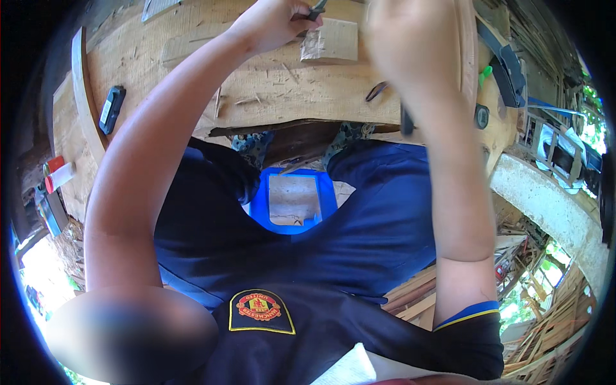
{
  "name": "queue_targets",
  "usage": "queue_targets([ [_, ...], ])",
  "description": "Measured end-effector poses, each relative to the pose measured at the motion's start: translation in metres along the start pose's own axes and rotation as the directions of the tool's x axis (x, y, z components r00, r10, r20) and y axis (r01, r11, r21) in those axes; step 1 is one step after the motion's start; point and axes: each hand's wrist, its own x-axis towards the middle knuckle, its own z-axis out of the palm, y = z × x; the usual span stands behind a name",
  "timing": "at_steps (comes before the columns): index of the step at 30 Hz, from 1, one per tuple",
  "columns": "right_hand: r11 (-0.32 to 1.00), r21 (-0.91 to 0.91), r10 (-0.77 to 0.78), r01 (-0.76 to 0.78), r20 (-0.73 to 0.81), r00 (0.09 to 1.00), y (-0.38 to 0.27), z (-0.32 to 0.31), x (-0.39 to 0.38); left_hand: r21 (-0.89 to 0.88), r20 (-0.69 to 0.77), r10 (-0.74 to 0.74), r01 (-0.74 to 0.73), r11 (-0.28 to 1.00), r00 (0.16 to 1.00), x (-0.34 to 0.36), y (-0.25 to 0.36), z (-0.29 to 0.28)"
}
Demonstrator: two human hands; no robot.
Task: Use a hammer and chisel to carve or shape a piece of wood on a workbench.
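Observation:
At the top of the view my left hand [276, 24] is closed around a dark, narrow metal tool [314, 11], whose exact kind I cannot make out. Just beside that hand, a pale wood block [337, 42] lies on the wooden workbench [289, 96]; its left end is rough and chipped. My right hand [410, 42] is raised to the right of the block and smeared by motion, so its fingers do not show. Under the right wrist a dark rod-like end [406, 120] sticks out, possibly a handle. A thin dark loop [376, 92] lies nearby.
On the bench's left lie a black handheld device [112, 109] and a curved wood strip [85, 90]. A red-capped container [59, 178] lies at far left. Rightward are a black case [504, 64] and a dark round object [481, 117]. Blue plastic [260, 199] shows between my legs.

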Motion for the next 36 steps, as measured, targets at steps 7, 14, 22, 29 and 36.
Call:
queue_targets([
  [7, 0.996, -0.051, 0.081, -0.079, 0.047, 0.996, -0.025, -0.018, 0.012, -0.144, 0.048, -0.093, 0.1, 0.985, 0.994, 0.003, -0.002, 0.003],
  [14, 0.958, -0.218, 0.244, -0.189, 0.266, 0.932, 0.03, 0.015, -0.011, 0.032, 0.012, 0.002, -0.002, 0.999, 1.0, -0.01, -0.007, 0.0],
  [22, 0.913, -0.366, 0.288, -0.179, 0.271, 0.918, 0.037, 0.022, -0.023, -0.008, 0.014, -0.124, 0.124, 0.992, 0.992, 0.001, -0.003, 0.014],
  [29, 0.986, -0.154, -0.099, 0.069, -0.195, 0.976, -0.02, -0.03, 0.012, -0.062, -0.004, -0.138, 0.138, 0.989, 0.99, 0.001, -0.005, 0.018],
  [36, 0.968, -0.205, 0.185, -0.142, 0.207, 0.961, -0.008, 0.001, -0.002, 0.034, 0.028, -0.168, 0.167, 0.985, 0.985, -0.007, -0.013, 0.01],
])
